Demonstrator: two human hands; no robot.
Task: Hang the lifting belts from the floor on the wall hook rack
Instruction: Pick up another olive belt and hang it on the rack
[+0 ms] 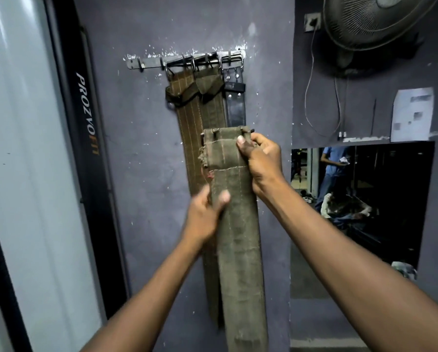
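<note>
I hold an olive canvas lifting belt (pixel 235 224) upright in front of the purple wall. My right hand (pixel 259 158) grips its top end by the metal buckle. My left hand (pixel 207 212) clasps its left edge lower down. Above, a metal hook rack (pixel 146 62) is fixed to the wall. Two brown and olive canvas belts (pixel 187 107) and a black leather belt (pixel 235 105) hang from its hooks by their buckles. The held belt's top sits well below the rack and covers the lower parts of the hanging belts. The rack's left hooks carry nothing.
A black machine upright marked PROZVOFIT (pixel 85 115) stands at the left beside a pale panel. A wall fan (pixel 370 21) with dangling wires hangs at the upper right above a taped paper (pixel 412 114). A mirror (pixel 360 199) reflects people in a dark room.
</note>
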